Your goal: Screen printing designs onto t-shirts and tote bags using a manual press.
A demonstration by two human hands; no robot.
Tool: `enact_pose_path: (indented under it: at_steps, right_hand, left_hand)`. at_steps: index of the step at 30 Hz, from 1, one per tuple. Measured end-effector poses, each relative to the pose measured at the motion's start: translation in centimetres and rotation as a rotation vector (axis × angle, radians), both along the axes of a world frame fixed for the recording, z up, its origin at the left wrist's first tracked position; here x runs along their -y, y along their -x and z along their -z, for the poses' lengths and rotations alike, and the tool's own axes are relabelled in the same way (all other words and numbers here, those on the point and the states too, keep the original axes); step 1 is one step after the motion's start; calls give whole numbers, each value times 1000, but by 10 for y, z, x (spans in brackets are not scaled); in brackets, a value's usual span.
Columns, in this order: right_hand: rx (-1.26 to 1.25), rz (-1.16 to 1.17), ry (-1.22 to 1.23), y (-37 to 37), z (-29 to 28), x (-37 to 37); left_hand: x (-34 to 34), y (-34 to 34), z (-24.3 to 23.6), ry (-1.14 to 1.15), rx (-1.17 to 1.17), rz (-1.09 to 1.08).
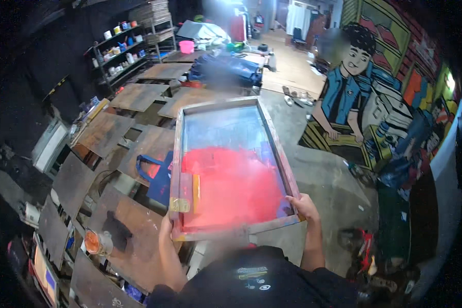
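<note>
A wooden screen-printing frame [280, 154] is held up in front of me, tilted. Bright red ink [236, 179] covers the lower part of its mesh, while the far part looks pale blue and see-through. Against the frame's left inner side rests a squeegee [187, 192] with a wooden handle and a yellowish blade. My left hand [167, 226] grips the lower left side of the frame; its fingers are mostly hidden under it. On the lower right corner my right hand [304, 206] is closed around the wood. A dark blue tote bag [160, 185] lies just left of the frame.
Rows of flat printing boards [105, 132] stand to the left. One carries a black cloth [119, 231] and an ink-stained bucket [98, 242]. Farther back are a shelf of containers [119, 54] and a pink bucket [187, 46]. A painted figure cutout [346, 102] stands right.
</note>
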State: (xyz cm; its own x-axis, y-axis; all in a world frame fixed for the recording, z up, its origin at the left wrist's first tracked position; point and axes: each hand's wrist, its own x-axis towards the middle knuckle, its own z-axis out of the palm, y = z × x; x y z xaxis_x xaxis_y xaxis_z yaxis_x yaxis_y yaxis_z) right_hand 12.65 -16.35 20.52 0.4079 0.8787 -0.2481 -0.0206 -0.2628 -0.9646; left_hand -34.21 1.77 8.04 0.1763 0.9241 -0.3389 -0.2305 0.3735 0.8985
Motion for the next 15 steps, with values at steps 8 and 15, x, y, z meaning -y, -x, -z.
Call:
enact_pose_path:
  at_steps: [8, 15]
  right_hand:
    - [-84, -283, 82, -93, -41, -141]
    - [276, -544, 174, -154, -33, -256]
  left_hand:
    - [19, -79, -47, 99, 101, -355]
    - [40, -112, -9, 171, -84, -547]
